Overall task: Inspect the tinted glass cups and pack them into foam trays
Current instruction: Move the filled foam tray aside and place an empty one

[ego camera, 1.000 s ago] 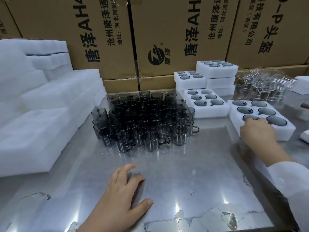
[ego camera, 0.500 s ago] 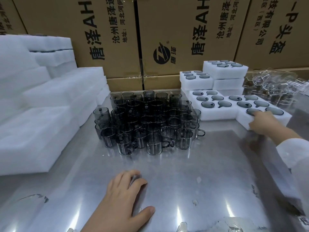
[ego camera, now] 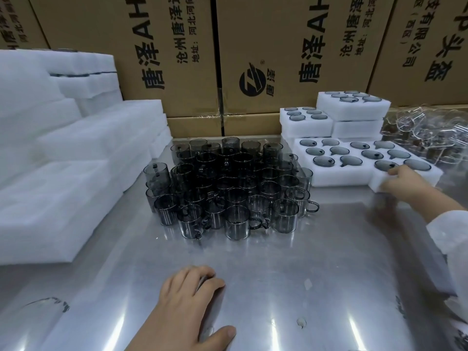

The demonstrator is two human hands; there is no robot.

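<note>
Curling the left hand [ego camera: 187, 305] into an empty fist on the table [ego camera: 329, 262] since a second ago, leaving the tinted glass cups [ego camera: 228, 188] massed mid-table. Clutching the foam tray [ego camera: 374, 183] by its near corner in the right hand [ego camera: 402, 181], possibly risking jolting seated cups by shoving it against the neighbouring tray [ego camera: 342, 177].

A single wide-angle view from the person's head looks forward and down over the tabletop [ego camera: 329, 262]. The left hand [ego camera: 187, 307] lies nearest, at the bottom edge; the right hand [ego camera: 402, 182], gripping a foam tray [ego camera: 428, 177], sits toward the right; cardboard cartons [ego camera: 278, 46] fill the far side.
</note>
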